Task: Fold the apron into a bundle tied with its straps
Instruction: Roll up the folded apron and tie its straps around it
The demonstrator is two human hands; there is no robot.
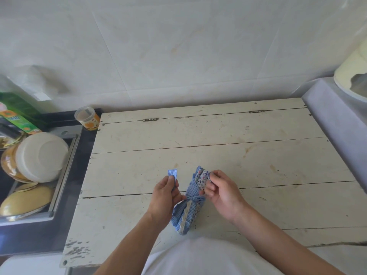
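Note:
The apron (188, 211) is rolled into a narrow blue-checked and flowered bundle lying upright on the white wooden table (198, 143). A strap is cinched around its middle in a knot. My left hand (166, 193) pinches one blue-checked strap end (172, 172), which sticks up above my fingers to the left of the bundle. My right hand (220, 191) grips the other strap end against the bundle's upper right side; most of that strap is hidden by my fingers.
A sink (65, 155) to the left holds a white plate (42, 155), yellow bowls (25, 199) and a green bottle (17, 114). A small jar (87, 118) stands at the table's back left corner. A grey counter (335, 120) borders the right.

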